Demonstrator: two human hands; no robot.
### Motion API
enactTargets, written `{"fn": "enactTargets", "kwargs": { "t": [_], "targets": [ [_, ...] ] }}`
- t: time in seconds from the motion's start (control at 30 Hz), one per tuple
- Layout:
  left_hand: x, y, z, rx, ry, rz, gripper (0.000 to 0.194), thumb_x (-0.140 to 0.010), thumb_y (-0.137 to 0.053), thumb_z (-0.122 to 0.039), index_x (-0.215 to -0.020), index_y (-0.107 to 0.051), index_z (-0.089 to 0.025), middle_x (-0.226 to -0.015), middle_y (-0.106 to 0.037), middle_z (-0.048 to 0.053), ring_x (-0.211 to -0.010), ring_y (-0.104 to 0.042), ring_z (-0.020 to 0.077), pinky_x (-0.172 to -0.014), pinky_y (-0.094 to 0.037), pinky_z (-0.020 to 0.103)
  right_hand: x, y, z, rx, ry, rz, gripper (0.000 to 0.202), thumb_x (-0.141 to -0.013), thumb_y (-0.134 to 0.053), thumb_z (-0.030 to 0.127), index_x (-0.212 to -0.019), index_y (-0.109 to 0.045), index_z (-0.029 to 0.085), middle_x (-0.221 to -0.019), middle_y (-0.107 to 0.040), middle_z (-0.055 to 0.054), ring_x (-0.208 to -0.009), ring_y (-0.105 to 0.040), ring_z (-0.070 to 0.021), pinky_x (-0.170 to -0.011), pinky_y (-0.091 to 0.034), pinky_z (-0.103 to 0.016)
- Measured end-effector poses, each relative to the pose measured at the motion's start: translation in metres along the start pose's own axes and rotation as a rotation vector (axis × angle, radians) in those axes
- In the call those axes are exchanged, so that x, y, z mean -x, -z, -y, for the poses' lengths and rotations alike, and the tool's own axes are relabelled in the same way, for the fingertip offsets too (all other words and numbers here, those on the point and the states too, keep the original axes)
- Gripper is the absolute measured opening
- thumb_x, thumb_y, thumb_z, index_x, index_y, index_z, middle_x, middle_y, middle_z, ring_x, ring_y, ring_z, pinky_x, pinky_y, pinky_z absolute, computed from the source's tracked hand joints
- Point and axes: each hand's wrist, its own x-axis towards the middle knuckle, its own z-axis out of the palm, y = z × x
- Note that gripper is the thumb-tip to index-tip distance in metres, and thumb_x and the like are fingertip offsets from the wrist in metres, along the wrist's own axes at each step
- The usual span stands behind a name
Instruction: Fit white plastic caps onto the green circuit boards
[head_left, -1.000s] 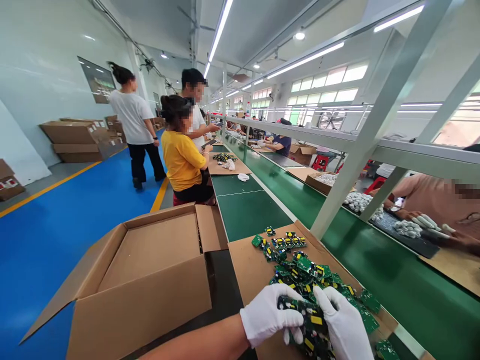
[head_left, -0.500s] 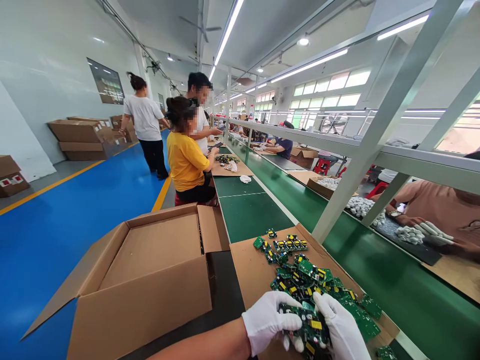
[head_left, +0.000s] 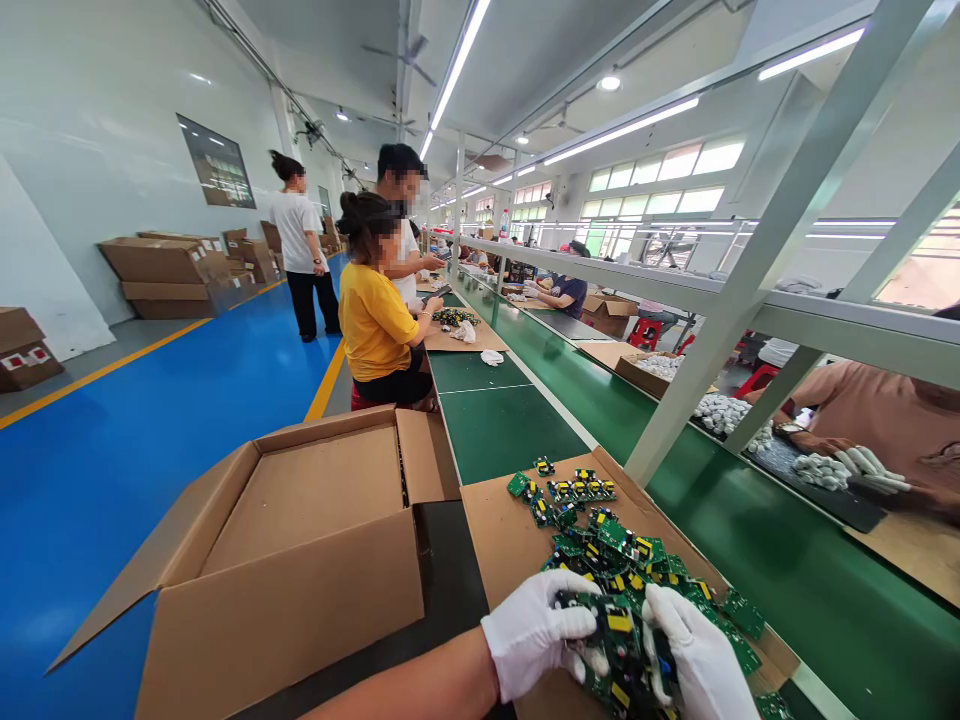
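Both my hands wear white gloves at the lower right. My left hand (head_left: 541, 632) grips the left side of a green circuit board panel (head_left: 616, 650) with yellow and dark parts on it. On the panel's right side, the fingers of my right hand (head_left: 694, 640) are closed around its edge. Just beyond lies a heap of green circuit boards (head_left: 615, 545) with yellow components, spread over a flat cardboard sheet (head_left: 487, 530). Part of the panel is hidden behind my fingers.
To the left stands an open cardboard box (head_left: 300, 570). A green conveyor belt (head_left: 750, 520) runs along the right, behind a slanted metal post (head_left: 697, 370). Across it sits a gloved co-worker (head_left: 877, 430); another in yellow (head_left: 379, 320) sits ahead.
The panel in my hands has tilted and shifted slightly, and my right hand has moved a little right. In the background, the walking person has moved right and turned.
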Motion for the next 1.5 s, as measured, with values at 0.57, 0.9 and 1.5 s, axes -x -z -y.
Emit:
{"fn": "enactTargets", "kwargs": {
  "t": [0.57, 0.9, 1.5],
  "targets": [
    [-0.001, 0.011, -0.001, -0.059, -0.013, 0.027, 0.041, -0.062, -0.076, -0.041, -0.088, -0.055, -0.017, -0.063, -0.056, -0.002, -0.052, -0.056, 0.0099, -0.044, -0.037, 0.018, 0.029, -0.009, 0.001, -0.375, 0.052, 0.282, 0.049, -0.081, -0.038, 0.06, -0.059, -0.049, 0.018, -0.04, -0.042, 0.004, -0.029, -0.031, -0.0074, -0.032, -0.024, -0.022],
    [-0.064, 0.015, -0.03, -1.596, -0.501, -0.125, 0.033, -0.084, -0.051, -0.031, -0.116, -0.059, -0.024, -0.121, -0.06, 0.005, -0.113, -0.051, 0.0211, -0.101, -0.035, 0.036, -0.052, 0.048, -0.017, 0.614, 0.154, -0.332, 0.05, -0.078, -0.051, 0.039, -0.119, -0.057, 0.011, -0.119, -0.058, -0.018, -0.114, -0.05, -0.0319, -0.098, -0.036, -0.047],
    [-0.159, 0.043, -0.091, -1.304, -0.224, -0.472, 0.032, -0.06, -0.072, -0.033, -0.081, -0.056, -0.015, -0.089, -0.065, 0.009, -0.093, -0.06, 0.0265, -0.083, -0.045, 0.04, -0.014, 0.035, -0.007, 0.423, 0.462, -0.408, 0.033, -0.085, -0.049, 0.032, -0.113, -0.061, 0.02, -0.13, -0.053, -0.011, -0.12, -0.049, -0.0247, -0.104, -0.036, -0.047]
  ]
}}
